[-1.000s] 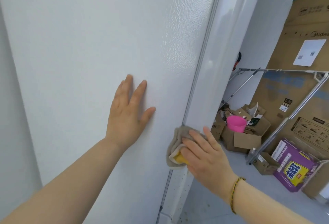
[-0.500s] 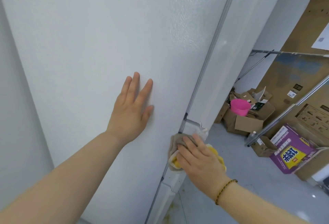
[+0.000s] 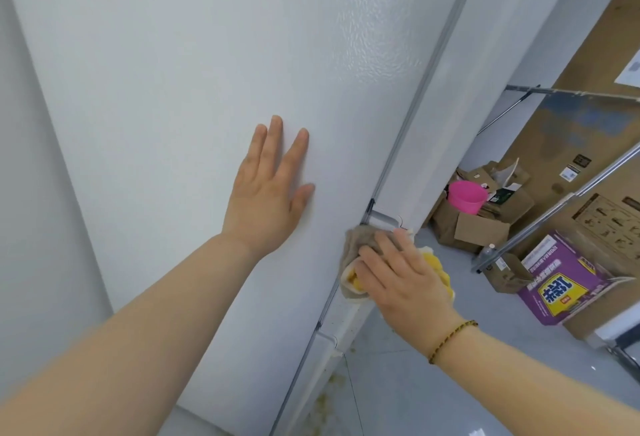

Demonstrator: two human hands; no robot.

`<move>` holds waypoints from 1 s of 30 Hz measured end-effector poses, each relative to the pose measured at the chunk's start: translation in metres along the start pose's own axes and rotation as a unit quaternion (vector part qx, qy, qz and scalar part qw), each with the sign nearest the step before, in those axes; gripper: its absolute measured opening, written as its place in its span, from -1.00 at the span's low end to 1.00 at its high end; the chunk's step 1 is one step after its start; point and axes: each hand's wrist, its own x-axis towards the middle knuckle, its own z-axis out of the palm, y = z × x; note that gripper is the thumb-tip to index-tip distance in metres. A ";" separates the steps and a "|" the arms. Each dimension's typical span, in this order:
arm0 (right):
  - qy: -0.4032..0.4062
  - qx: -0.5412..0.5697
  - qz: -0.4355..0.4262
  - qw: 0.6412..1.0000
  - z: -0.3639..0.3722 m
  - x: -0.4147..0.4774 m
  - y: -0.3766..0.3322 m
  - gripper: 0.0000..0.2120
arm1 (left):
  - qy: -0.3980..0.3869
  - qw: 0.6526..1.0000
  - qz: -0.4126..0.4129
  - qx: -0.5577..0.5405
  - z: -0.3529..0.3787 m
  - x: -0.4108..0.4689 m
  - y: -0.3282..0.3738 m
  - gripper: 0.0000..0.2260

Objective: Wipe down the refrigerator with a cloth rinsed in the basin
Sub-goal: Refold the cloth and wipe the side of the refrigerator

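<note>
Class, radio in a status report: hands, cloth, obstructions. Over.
Left hand flat on fridge. Right hand presses cloth at door edge. Hinge just above cloth.

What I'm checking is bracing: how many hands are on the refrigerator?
2. The left hand lies flat on the refrigerator, on its broad panel. The right hand presses the cloth against the corner edge further right, just below a small bracket. No others in view.

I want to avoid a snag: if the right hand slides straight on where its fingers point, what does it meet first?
Most likely the grey bracket, just beyond the cloth on the refrigerator edge; depth is unclear.
</note>
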 end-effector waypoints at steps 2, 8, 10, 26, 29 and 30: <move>-0.038 -0.010 -0.024 0.999 0.011 -0.016 -0.021 -0.63 | -0.003 1.000 -0.001 0.008 0.000 0.000 0.000 -0.46; -0.085 0.024 -0.099 0.991 0.005 -0.001 -0.025 -0.78 | -0.063 0.997 -0.039 -0.016 -0.009 0.001 0.010 -0.49; 0.005 0.036 -0.010 0.999 0.001 0.008 -0.002 -0.63 | -0.067 0.997 -0.040 -0.020 -0.013 0.001 0.012 -0.48; -0.067 0.080 -0.062 0.993 0.012 -0.014 -0.034 -0.55 | -0.156 0.982 -0.101 -0.013 -0.028 0.005 0.026 -0.24; 0.008 0.072 -0.016 0.997 0.009 -0.010 -0.010 -0.60 | -0.148 0.983 -0.105 -0.024 -0.029 0.005 0.029 -0.25; 0.019 0.067 -0.011 0.998 0.009 -0.011 -0.008 -0.63 | -0.140 0.984 -0.104 -0.027 -0.029 0.004 0.028 -0.26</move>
